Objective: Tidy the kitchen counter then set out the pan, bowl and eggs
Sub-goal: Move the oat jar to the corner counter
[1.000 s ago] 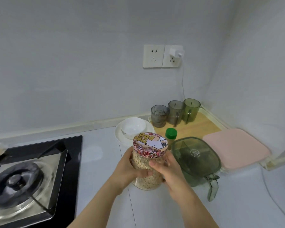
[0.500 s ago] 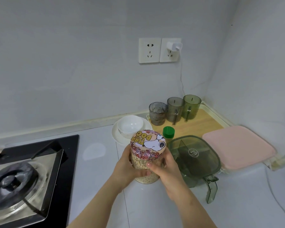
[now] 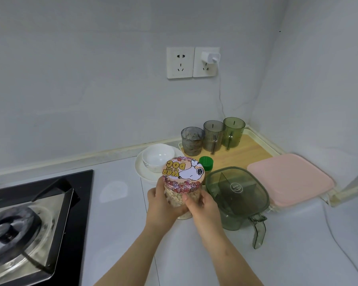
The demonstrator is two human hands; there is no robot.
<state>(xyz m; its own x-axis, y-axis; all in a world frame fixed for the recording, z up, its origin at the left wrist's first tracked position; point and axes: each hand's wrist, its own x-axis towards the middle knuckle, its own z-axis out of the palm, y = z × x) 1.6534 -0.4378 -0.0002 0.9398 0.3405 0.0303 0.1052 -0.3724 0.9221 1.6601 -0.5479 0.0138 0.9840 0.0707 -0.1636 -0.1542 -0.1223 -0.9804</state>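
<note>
Both hands grip the jar (image 3: pixel 183 178): the left hand (image 3: pixel 163 205) wraps its 9 o'clock side and the right hand (image 3: pixel 203 207) its 3 o'clock side, with fingers curled around the clear wall below the printed lid. The jar is upright and holds pale pieces. Whether its base touches the table (image 3: pixel 120 213) cannot be told. The bowl (image 3: pixel 157 156) sits on a plate (image 3: pixel 141 171) at 11 o'clock from the jar. A green box (image 3: pixel 236 193) lies just beside the jar at 3 o'clock. The stove (image 3: pixel 29 219) is well apart at 9 o'clock.
</note>
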